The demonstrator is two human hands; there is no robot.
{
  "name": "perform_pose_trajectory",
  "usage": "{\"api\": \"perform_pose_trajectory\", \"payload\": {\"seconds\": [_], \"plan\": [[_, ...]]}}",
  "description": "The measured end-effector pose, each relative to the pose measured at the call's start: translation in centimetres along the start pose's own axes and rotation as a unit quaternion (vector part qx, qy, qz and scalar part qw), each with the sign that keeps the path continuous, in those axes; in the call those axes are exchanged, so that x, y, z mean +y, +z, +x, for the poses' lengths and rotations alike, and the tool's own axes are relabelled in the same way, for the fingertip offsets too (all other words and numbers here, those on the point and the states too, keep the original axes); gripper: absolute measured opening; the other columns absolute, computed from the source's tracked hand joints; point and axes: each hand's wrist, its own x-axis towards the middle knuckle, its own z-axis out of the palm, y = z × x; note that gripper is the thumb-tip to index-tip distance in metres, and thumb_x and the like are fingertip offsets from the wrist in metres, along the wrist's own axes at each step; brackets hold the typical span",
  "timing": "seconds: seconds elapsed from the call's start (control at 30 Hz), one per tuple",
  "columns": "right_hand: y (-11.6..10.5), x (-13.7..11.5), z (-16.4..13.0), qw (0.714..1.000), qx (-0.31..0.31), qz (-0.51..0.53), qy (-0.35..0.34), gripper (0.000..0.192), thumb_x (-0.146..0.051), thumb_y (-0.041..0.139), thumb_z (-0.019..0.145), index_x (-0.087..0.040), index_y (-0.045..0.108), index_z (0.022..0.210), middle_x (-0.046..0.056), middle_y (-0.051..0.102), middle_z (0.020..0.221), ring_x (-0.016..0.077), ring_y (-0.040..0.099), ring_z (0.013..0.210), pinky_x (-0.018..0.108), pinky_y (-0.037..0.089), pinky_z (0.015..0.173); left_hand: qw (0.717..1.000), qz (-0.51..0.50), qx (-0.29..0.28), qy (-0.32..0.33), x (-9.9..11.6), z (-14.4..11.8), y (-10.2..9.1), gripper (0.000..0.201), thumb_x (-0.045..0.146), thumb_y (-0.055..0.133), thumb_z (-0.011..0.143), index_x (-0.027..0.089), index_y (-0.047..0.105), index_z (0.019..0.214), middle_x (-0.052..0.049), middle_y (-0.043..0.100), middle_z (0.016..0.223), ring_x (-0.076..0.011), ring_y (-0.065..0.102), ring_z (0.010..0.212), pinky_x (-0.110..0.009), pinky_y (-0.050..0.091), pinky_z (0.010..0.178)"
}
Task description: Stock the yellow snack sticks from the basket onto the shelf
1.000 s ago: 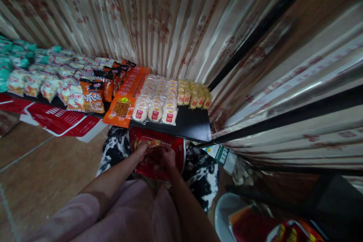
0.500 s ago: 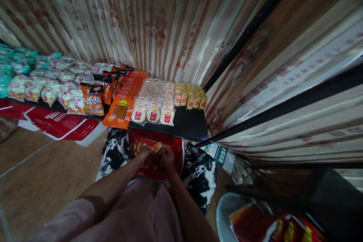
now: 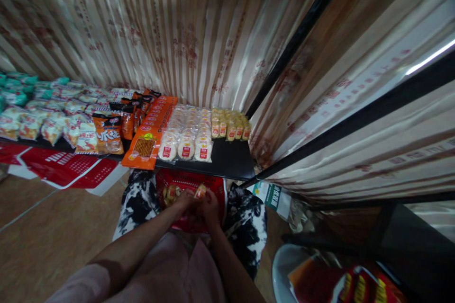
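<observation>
Between my two hands is a small yellow-wrapped snack packet (image 3: pixel 200 191) with a red and white label, held over a red plastic basket (image 3: pixel 223 199) at my knees. The fingers of my left hand (image 3: pixel 185 200) close on its left end. My right hand (image 3: pixel 210 203) grips it from the right, with its fingertips partly hidden. More yellow snack packets (image 3: pixel 171 193) lie in the basket, left of my left hand. Above, on a black shelf (image 3: pixel 231 158), similar yellow packets (image 3: pixel 232 125) stand in rows beside white round rice crackers (image 3: pixel 186 149) in clear wrap.
An orange snack bag (image 3: pixel 144 144) lies left of the crackers, then orange-black bags (image 3: pixel 108 135) and white bags (image 3: pixel 53 128). Black metal bars (image 3: pixel 302 161) slope in front of a striped curtain (image 3: pixel 199 33). A pale basin (image 3: pixel 280 265) with red packages stands at lower right.
The view has shifted slightly, so the shelf goods sit lower and further left. The packet between my hands has turned more upright.
</observation>
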Motion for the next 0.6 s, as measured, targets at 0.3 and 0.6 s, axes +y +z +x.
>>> {"api": "perform_pose_trajectory", "payload": {"seconds": [0.3, 0.6], "plan": [[-1.3, -2.0, -0.4, 0.998, -0.030, 0.055, -0.010, 0.038, -0.027, 0.052, 0.068, -0.016, 0.059, 0.104, 0.011, 0.070, 0.097, 0.0217, 0.067, 0.086, 0.035, 0.054, 0.077, 0.998, -0.006, -0.015, 0.059, 1.2, -0.6, 1.6, 0.028, 0.011, 0.070, 0.057, 0.018, 0.045, 0.068, 0.009, 0.054, 0.055, -0.0077, 0.051, 0.053, -0.019, 0.039, 0.056], [-2.2, -3.4, 0.5, 0.999, -0.011, 0.006, -0.029, 0.039, -0.027, 0.050, 0.071, -0.017, 0.058, 0.108, 0.010, 0.068, 0.105, 0.0196, 0.066, 0.090, 0.034, 0.052, 0.083, 0.997, 0.012, -0.020, 0.077, 2.3, -0.2, 3.5, 0.027, 0.005, 0.064, 0.058, 0.018, 0.044, 0.070, 0.009, 0.054, 0.055, -0.0066, 0.049, 0.050, -0.018, 0.037, 0.053]]}}
